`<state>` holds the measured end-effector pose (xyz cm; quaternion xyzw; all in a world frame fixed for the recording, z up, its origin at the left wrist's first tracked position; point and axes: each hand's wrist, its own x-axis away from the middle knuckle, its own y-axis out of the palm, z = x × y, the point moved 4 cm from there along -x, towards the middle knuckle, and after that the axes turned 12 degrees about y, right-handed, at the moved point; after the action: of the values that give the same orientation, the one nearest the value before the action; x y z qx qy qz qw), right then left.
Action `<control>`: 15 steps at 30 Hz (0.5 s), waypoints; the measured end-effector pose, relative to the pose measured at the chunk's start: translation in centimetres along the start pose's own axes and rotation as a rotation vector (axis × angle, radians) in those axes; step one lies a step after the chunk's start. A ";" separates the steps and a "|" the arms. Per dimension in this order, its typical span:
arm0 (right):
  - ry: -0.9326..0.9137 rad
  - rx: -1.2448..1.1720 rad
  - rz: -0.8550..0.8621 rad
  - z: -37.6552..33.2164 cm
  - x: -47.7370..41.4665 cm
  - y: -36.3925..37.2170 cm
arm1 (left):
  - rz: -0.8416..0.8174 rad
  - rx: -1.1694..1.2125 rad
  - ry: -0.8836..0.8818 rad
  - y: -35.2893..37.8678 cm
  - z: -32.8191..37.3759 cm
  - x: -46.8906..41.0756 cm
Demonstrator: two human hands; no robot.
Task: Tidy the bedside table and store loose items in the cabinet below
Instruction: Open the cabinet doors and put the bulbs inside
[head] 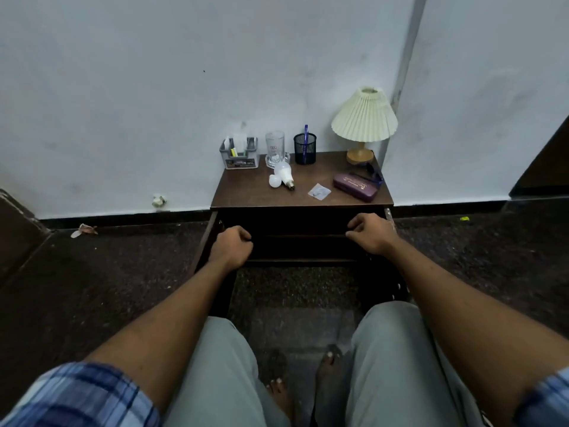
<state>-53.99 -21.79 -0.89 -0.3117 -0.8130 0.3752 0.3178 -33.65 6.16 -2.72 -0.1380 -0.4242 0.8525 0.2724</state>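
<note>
The person sits low on the floor, knees (221, 371) drawn up, both arms reaching forward into the open cabinet (303, 251). The left grip (232, 243) is balled into a tight fist by the swung-out left door (205, 254). The right grip (371, 231) has its fingers hooked downward by the right door. The inside is so dark that I cannot tell whether either grip has hold of anything. Judging by the pose, they are opening the space or checking it before anything goes in.

Nothing looks stored yet, and the loose things lie on the bench (246, 194) just above and beyond both grips. Past the right grip lie a small clear packet (319, 191) and a purple case (355, 187), with dark sunglasses (374, 174) against its far side. Between the two grips and further back, two white bulbs (283, 177) lie on their sides, touching; being round, they may roll if nudged.

Along the back stand a grey organiser (239, 157) beyond the left grip, a glass mug (275, 147), a mesh pen cup (304, 149) with one blue pen, and a pleated lamp (365, 117) beyond the right grip. All are upright near the wall and look already in place.
</note>
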 end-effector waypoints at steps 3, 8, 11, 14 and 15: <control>-0.101 -0.074 -0.035 -2.9 -0.1 0.8 | 0.016 0.118 0.021 1.1 1.2 -1.0; -0.248 -0.106 0.005 -7.9 -1.8 2.3 | 0.074 0.281 0.006 3.0 1.2 -4.1; -0.288 -0.136 0.051 -10.4 -4.3 4.2 | 0.118 0.350 -0.009 3.9 0.3 -6.9; -0.273 -0.200 0.046 -12.9 -7.5 6.7 | 0.174 0.439 -0.042 4.8 -1.0 -10.4; -0.262 -0.214 0.044 -13.6 -8.4 7.4 | 0.191 0.454 -0.046 5.0 -1.3 -11.7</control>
<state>-36.72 -18.60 -2.27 -0.3100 -0.8758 0.3306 0.1660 -25.27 -2.20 -7.47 -0.0933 -0.2126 0.9508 0.2049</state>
